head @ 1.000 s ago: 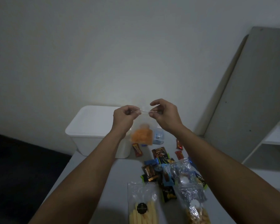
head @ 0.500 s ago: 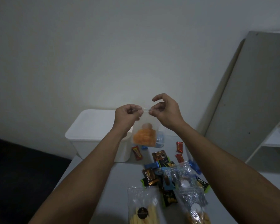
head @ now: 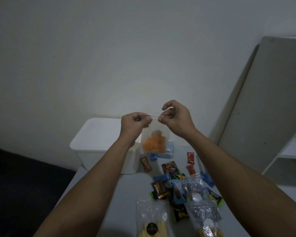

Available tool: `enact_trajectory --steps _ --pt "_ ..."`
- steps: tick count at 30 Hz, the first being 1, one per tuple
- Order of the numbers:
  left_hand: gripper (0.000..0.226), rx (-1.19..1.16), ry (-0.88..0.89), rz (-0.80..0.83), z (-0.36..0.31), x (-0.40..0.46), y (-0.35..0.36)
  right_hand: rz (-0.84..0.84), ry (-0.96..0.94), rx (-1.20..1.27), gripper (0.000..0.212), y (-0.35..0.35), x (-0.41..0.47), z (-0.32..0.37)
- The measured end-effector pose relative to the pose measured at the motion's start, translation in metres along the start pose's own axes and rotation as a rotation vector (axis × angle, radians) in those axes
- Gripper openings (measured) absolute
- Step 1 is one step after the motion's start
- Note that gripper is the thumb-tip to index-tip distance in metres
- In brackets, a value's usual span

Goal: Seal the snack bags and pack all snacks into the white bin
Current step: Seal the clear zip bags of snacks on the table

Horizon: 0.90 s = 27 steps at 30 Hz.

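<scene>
Task at an early stage: left hand (head: 132,124) and right hand (head: 177,119) pinch the top strip of the clear bag (head: 155,139), held above the table just right of the white bin (head: 99,144); remaining snacks (head: 174,183) lie unpacked nearer.

The scene is dim and low in contrast, with a soft brighter patch on the pale grey wall (head: 143,65) above centre. The dark floor area (head: 15,185) at lower left loses all detail. Small glare spots show on the clear crinkled plastic snack bags (head: 198,199). Wide-angle distortion tilts the tall grey board (head: 266,108) at right. Fine detail is soft and slightly noisy.
</scene>
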<state>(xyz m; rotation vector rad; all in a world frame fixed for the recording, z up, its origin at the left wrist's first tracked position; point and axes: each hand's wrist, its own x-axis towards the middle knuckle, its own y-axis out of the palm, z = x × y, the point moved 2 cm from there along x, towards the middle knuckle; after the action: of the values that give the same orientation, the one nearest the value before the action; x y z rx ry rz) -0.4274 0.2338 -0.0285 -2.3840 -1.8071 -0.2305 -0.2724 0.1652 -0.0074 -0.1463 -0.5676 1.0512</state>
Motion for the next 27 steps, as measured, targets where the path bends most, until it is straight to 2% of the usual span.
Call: enact_trajectory --steps 3,6,14,18,21,27 --pt "0.008 -0.008 0.000 -0.039 0.001 0.001 -0.001 0.018 0.003 -0.010 0.028 0.001 0.000 0.001" --pt "0.015 0.019 0.014 -0.048 0.001 0.002 0.000 0.053 0.014 0.016 0.035 0.004 -0.001 0.002" --pt "0.013 -0.055 -0.023 0.094 0.006 -0.002 0.004 0.064 0.028 0.048 0.032 0.006 -0.001 -0.002" --pt "0.011 0.023 -0.017 0.005 0.005 0.001 0.002 0.082 0.061 0.071 0.040 0.005 -0.003 -0.004" --pt "0.012 0.023 -0.017 -0.055 0.007 0.004 -0.001 0.053 0.078 0.070 0.037 0.001 -0.003 -0.007" --pt "0.009 -0.049 -0.084 0.068 0.007 0.002 -0.001 0.034 0.107 0.071 0.036 -0.002 0.000 -0.011"
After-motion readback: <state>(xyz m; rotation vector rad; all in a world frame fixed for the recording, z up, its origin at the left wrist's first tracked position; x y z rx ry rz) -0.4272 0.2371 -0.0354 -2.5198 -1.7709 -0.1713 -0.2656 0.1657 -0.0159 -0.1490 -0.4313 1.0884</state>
